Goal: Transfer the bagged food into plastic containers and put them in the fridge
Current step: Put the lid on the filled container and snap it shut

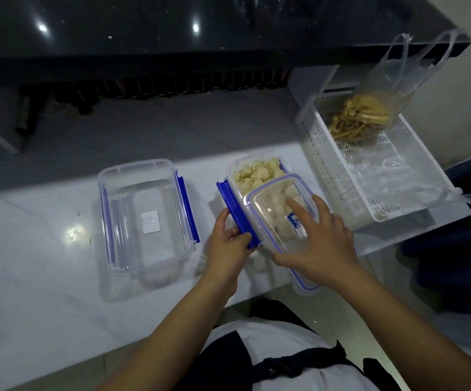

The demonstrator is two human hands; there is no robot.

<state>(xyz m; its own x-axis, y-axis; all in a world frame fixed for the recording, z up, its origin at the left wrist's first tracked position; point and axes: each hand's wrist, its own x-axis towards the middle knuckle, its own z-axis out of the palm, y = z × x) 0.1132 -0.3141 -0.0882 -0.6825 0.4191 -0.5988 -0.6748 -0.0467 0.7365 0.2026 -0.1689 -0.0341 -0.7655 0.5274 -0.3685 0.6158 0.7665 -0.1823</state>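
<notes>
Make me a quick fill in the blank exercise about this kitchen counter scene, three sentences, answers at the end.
1. The left hand grips the ____ clip of the filled container.
2. The right hand rests on the container's clear ____, which sits askew over the pale food.
3. The bag of yellowish strips stands in the white ____ at the right.

Missing words: blue; lid; basket
</notes>
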